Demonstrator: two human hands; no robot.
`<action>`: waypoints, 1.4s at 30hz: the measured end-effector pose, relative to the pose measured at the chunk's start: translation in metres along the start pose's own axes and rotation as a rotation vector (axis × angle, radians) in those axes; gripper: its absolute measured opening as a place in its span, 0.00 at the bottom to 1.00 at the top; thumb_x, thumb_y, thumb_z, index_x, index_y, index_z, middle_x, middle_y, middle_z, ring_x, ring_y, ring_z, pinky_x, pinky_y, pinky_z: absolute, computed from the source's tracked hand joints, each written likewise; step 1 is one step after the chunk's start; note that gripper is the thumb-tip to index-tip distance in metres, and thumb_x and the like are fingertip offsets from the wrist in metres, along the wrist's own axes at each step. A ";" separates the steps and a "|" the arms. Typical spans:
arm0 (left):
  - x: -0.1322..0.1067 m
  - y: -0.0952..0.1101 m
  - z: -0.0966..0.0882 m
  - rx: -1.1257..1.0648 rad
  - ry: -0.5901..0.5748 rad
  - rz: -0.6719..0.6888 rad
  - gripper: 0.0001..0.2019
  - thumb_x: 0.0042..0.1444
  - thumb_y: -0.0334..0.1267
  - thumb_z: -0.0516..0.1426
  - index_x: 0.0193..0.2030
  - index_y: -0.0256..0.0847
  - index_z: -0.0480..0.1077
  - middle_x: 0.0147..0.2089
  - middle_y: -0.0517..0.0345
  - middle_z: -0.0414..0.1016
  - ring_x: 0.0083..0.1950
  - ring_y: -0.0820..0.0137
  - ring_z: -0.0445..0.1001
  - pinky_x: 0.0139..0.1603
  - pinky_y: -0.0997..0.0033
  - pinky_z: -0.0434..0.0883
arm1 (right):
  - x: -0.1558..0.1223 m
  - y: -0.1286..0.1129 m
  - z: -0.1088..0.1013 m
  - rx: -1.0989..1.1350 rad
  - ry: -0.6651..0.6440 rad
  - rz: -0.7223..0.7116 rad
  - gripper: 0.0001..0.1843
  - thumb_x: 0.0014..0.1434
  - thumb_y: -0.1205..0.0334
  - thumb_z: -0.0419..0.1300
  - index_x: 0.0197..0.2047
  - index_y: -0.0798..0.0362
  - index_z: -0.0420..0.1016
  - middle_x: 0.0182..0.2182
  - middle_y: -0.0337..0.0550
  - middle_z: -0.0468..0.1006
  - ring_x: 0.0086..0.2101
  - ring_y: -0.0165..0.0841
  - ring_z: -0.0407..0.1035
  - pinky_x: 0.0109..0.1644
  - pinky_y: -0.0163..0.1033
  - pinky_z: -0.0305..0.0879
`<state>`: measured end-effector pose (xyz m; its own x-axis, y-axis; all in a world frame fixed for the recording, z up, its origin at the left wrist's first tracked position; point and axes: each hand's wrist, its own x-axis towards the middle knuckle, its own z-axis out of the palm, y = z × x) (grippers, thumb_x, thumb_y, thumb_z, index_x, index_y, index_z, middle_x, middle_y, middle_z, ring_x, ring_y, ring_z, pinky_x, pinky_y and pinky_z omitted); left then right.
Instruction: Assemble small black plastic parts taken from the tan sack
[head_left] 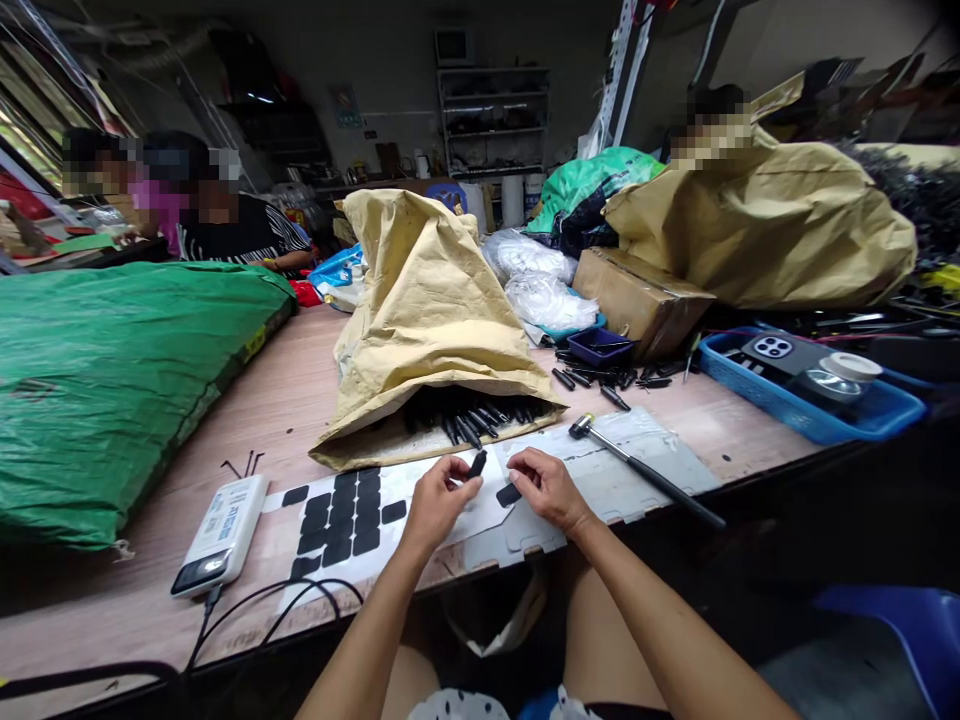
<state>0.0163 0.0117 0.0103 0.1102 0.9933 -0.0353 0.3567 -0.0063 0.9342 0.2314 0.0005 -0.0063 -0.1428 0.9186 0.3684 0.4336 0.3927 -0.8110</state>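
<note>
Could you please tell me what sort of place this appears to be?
Probably a small assembly workshop: an open brown sack holding many small black parts lies on the workbench, with a hammer nearby.

Bulging brown sacks [431, 300] are crowding a worktable [274, 400] where a hammer [656, 478] is lying near scattered black parts [615, 398], and a cluttered shelf [495, 132] is standing behind, indicating a workshop.

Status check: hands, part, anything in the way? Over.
Left hand: pinching black part. Right hand: at black patch, grip unclear. Hammer lying to the right, clear of both hands.
</note>
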 end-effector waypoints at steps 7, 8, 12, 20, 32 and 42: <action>-0.017 -0.012 0.020 0.147 0.052 0.086 0.13 0.50 0.38 0.63 0.44 0.42 0.75 0.39 0.58 0.76 0.39 0.67 0.71 0.42 0.68 0.67 | -0.001 0.001 -0.001 -0.022 -0.081 -0.062 0.07 0.55 0.67 0.59 0.39 0.51 0.75 0.30 0.39 0.72 0.32 0.33 0.65 0.37 0.37 0.63; -0.017 -0.011 0.021 0.184 0.045 0.103 0.12 0.50 0.37 0.63 0.43 0.43 0.76 0.40 0.57 0.76 0.41 0.66 0.71 0.44 0.66 0.68 | -0.001 0.001 -0.002 -0.030 -0.094 -0.072 0.07 0.55 0.67 0.59 0.39 0.51 0.74 0.30 0.39 0.72 0.32 0.33 0.65 0.37 0.38 0.63; -0.017 -0.010 0.023 0.284 0.030 0.168 0.08 0.52 0.35 0.61 0.40 0.44 0.76 0.40 0.57 0.77 0.45 0.63 0.71 0.47 0.63 0.68 | -0.001 0.000 -0.003 -0.062 -0.123 -0.094 0.05 0.54 0.67 0.59 0.36 0.51 0.72 0.29 0.38 0.70 0.32 0.33 0.63 0.38 0.38 0.61; -0.021 -0.011 0.024 0.319 0.002 0.230 0.08 0.57 0.39 0.60 0.43 0.46 0.77 0.41 0.57 0.77 0.46 0.62 0.70 0.49 0.61 0.67 | -0.001 0.002 -0.002 -0.068 -0.147 -0.082 0.05 0.53 0.68 0.59 0.34 0.50 0.69 0.29 0.38 0.69 0.32 0.33 0.62 0.38 0.38 0.59; -0.024 -0.010 0.024 0.293 0.024 0.284 0.08 0.56 0.35 0.60 0.43 0.44 0.75 0.41 0.57 0.74 0.45 0.63 0.71 0.47 0.63 0.67 | -0.002 -0.001 -0.004 -0.091 -0.185 -0.104 0.01 0.58 0.64 0.59 0.34 0.51 0.69 0.29 0.38 0.69 0.33 0.33 0.63 0.39 0.39 0.58; -0.024 -0.014 0.027 0.394 0.035 0.335 0.11 0.60 0.37 0.59 0.49 0.45 0.74 0.46 0.56 0.78 0.48 0.61 0.72 0.50 0.60 0.65 | -0.002 0.005 0.001 -0.180 -0.209 -0.105 0.05 0.65 0.61 0.57 0.36 0.51 0.71 0.32 0.41 0.73 0.36 0.35 0.64 0.42 0.41 0.59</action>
<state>0.0337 -0.0152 -0.0115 0.2498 0.9326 0.2606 0.6304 -0.3609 0.6872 0.2328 0.0002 -0.0113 -0.3676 0.8699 0.3289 0.5547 0.4890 -0.6732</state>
